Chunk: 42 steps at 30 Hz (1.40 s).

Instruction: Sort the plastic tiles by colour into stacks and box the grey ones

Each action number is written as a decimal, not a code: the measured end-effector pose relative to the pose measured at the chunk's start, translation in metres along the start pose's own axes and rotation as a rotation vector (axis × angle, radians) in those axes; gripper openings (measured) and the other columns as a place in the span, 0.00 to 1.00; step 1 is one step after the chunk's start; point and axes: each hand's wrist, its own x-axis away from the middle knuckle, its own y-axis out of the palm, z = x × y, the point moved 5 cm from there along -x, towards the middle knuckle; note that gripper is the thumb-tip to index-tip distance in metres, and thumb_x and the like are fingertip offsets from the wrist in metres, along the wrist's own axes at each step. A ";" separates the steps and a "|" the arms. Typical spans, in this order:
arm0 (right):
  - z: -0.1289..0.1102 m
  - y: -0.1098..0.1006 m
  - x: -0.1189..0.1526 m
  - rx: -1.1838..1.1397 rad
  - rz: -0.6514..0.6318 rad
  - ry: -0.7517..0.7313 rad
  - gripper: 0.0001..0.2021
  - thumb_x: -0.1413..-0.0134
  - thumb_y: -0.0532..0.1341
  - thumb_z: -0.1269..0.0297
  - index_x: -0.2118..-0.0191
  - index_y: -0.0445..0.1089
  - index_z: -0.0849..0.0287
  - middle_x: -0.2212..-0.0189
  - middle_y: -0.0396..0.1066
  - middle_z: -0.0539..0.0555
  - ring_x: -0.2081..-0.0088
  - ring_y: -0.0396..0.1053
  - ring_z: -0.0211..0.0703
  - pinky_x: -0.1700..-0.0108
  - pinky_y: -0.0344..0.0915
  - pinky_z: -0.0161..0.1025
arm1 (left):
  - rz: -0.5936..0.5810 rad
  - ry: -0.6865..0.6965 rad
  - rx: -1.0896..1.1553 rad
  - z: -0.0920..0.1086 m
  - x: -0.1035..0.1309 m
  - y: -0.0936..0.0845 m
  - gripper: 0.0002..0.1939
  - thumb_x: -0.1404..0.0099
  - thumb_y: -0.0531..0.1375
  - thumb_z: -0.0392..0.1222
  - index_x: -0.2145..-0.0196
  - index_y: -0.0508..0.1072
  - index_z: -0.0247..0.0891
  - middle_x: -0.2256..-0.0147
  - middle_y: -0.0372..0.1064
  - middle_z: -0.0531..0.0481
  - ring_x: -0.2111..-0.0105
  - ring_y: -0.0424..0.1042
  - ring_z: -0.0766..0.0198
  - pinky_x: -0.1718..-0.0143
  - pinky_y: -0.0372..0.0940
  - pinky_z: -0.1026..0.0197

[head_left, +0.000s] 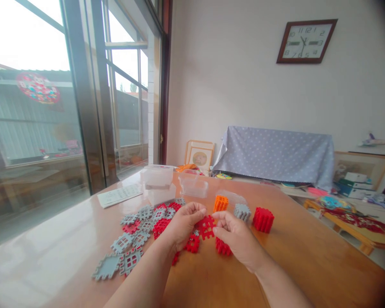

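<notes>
Between my two hands is a red interlocking plastic tile [207, 227] with square holes and notched edges. My left hand [188, 222] is closed on its left side, and my right hand [227, 226] pinches its right side. Below my right hand, partly hidden, stands a red stack of tiles [223, 247]. Beyond it are an orange stack [221, 203], a grey stack [242, 211] and a taller red stack [263, 220]. Left of my hands lies a loose pile of grey tiles [122, 243] and red tiles [162, 227], partly covered by my left forearm.
Clear plastic containers [194, 188] and a translucent box [157, 177] stand at the back of the wooden table [291, 261]. A printed sheet [119, 196] lies at the back left. Windows [128, 94] rise on the left; a low bench [349, 218] with items stands to the right.
</notes>
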 end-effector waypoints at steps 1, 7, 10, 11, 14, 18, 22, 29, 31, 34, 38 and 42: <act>-0.002 -0.001 0.001 -0.033 0.003 0.011 0.16 0.45 0.64 0.57 0.52 0.70 0.56 0.72 0.65 0.45 0.70 0.63 0.38 0.66 0.61 0.36 | -0.008 -0.004 0.023 0.000 0.000 0.001 0.17 0.41 0.70 0.50 0.65 0.70 0.37 0.73 0.68 0.54 0.75 0.66 0.70 0.71 0.59 0.66; 0.001 -0.016 -0.002 -0.135 0.162 -0.026 0.17 0.44 0.64 0.55 0.51 0.67 0.55 0.68 0.68 0.49 0.67 0.67 0.42 0.64 0.65 0.38 | -0.030 -0.060 0.043 -0.002 0.000 0.002 0.15 0.39 0.68 0.49 0.64 0.70 0.37 0.73 0.71 0.52 0.75 0.70 0.67 0.71 0.61 0.65; 0.003 -0.019 -0.004 0.034 0.182 -0.074 0.17 0.42 0.62 0.57 0.49 0.67 0.55 0.65 0.70 0.52 0.63 0.70 0.45 0.59 0.68 0.43 | -0.004 -0.047 -0.033 -0.002 0.000 -0.001 0.15 0.42 0.69 0.47 0.66 0.69 0.37 0.77 0.70 0.52 0.77 0.69 0.67 0.72 0.59 0.65; 0.002 -0.020 -0.003 0.139 0.190 -0.120 0.19 0.43 0.62 0.58 0.46 0.67 0.54 0.60 0.72 0.54 0.58 0.71 0.48 0.56 0.69 0.45 | 0.007 -0.047 -0.054 -0.002 0.000 -0.001 0.15 0.43 0.69 0.47 0.67 0.69 0.37 0.77 0.70 0.52 0.77 0.68 0.68 0.73 0.58 0.66; -0.008 -0.016 0.001 0.458 0.156 -0.290 0.30 0.47 0.63 0.64 0.37 0.63 0.50 0.40 0.66 0.57 0.39 0.63 0.53 0.41 0.64 0.52 | 0.013 -0.071 -0.104 -0.004 0.001 -0.001 0.16 0.44 0.70 0.48 0.68 0.69 0.37 0.77 0.70 0.52 0.77 0.68 0.68 0.73 0.58 0.66; -0.012 -0.014 0.003 0.653 0.022 -0.345 0.29 0.48 0.63 0.68 0.38 0.66 0.52 0.41 0.68 0.57 0.38 0.63 0.53 0.34 0.57 0.53 | -0.040 -0.113 -0.156 -0.007 0.004 0.004 0.16 0.44 0.70 0.49 0.67 0.70 0.37 0.76 0.69 0.54 0.77 0.67 0.69 0.73 0.58 0.66; 0.004 -0.034 -0.004 0.645 -0.032 -0.224 0.27 0.50 0.65 0.66 0.41 0.69 0.54 0.44 0.71 0.57 0.41 0.66 0.53 0.36 0.60 0.51 | -0.037 -0.108 -0.173 -0.009 0.003 0.003 0.17 0.43 0.69 0.51 0.65 0.71 0.37 0.69 0.74 0.49 0.71 0.71 0.67 0.67 0.62 0.64; 0.052 -0.062 -0.013 0.556 -0.184 0.006 0.28 0.52 0.68 0.63 0.43 0.70 0.56 0.44 0.72 0.58 0.42 0.68 0.56 0.37 0.60 0.52 | 0.028 -0.094 -0.190 -0.004 0.002 -0.002 0.18 0.42 0.69 0.51 0.65 0.71 0.36 0.68 0.76 0.48 0.68 0.72 0.65 0.63 0.62 0.63; 0.056 -0.061 -0.012 0.558 -0.225 0.024 0.27 0.53 0.68 0.63 0.44 0.71 0.56 0.46 0.73 0.57 0.44 0.69 0.56 0.39 0.61 0.52 | 0.038 -0.094 -0.205 -0.002 0.003 -0.002 0.17 0.42 0.69 0.50 0.65 0.71 0.36 0.68 0.75 0.49 0.69 0.71 0.67 0.63 0.61 0.64; 0.055 -0.057 -0.011 0.577 -0.248 0.026 0.26 0.55 0.69 0.63 0.46 0.72 0.56 0.49 0.75 0.57 0.47 0.70 0.56 0.41 0.63 0.51 | 0.038 -0.085 -0.224 -0.001 0.004 -0.001 0.16 0.41 0.69 0.50 0.66 0.71 0.36 0.69 0.75 0.49 0.70 0.70 0.68 0.65 0.60 0.64; 0.053 -0.054 -0.008 0.605 -0.272 0.038 0.25 0.56 0.70 0.63 0.48 0.74 0.55 0.52 0.76 0.56 0.50 0.71 0.55 0.44 0.64 0.49 | 0.040 -0.083 -0.232 -0.001 0.004 -0.001 0.16 0.42 0.69 0.51 0.67 0.71 0.36 0.69 0.75 0.48 0.71 0.69 0.67 0.67 0.59 0.64; 0.054 -0.052 -0.007 0.619 -0.281 0.043 0.26 0.57 0.71 0.62 0.48 0.74 0.54 0.52 0.75 0.55 0.51 0.71 0.55 0.45 0.65 0.48 | 0.052 -0.087 -0.233 -0.003 0.003 -0.003 0.17 0.42 0.69 0.51 0.67 0.71 0.36 0.69 0.75 0.48 0.72 0.69 0.67 0.69 0.58 0.64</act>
